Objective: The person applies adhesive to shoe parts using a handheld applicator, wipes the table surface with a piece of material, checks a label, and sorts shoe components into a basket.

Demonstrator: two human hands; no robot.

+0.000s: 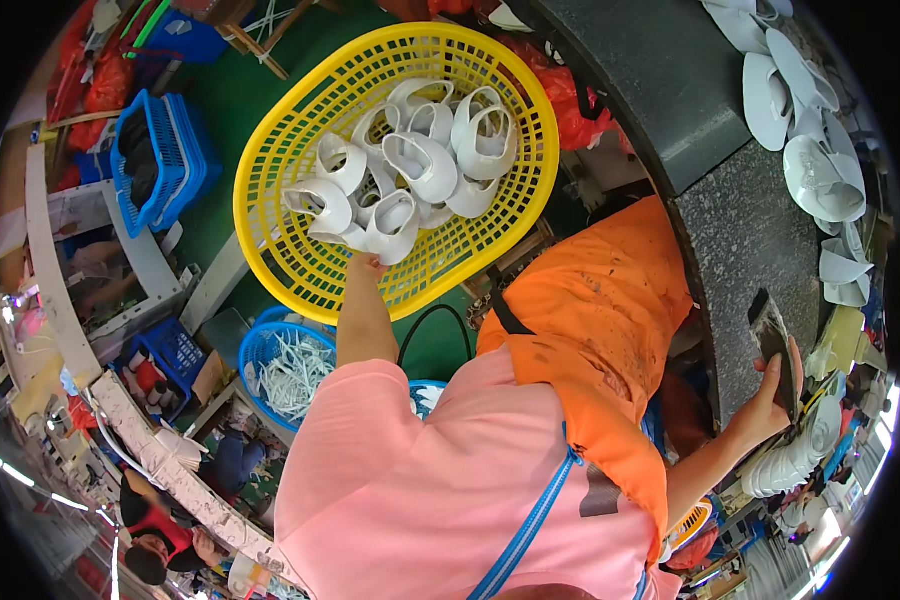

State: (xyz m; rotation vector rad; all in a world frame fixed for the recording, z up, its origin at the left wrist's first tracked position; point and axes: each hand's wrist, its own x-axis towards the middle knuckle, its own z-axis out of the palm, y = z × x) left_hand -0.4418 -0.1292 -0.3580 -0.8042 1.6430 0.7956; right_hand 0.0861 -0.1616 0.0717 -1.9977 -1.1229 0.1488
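Observation:
A large yellow plastic basket (pixel 260 250) holds a pile of white shoe uppers (pixel 420 165), each with an open foot hole. My left hand (pixel 367 263) reaches in over the basket's near side. Its fingers are closed on the edge of the nearest white shoe upper (pixel 392 226), which partly hides them. Off to the right, my right hand (pixel 776 385) grips a dark, flat, long tool (pixel 773 335) with a pale, worn end. That tool is tilted up beside the dark workbench (pixel 755 240); its exact kind cannot be made out.
More white shoe uppers (pixel 820 175) lie along the bench's far right edge, and a nested white stack (pixel 785 465) sits nearer. Left of me stands a round blue basket (pixel 260 350) of white strips. Stacked blue crates (pixel 185 165) and a long pale-edged bench (pixel 130 425) are farther left.

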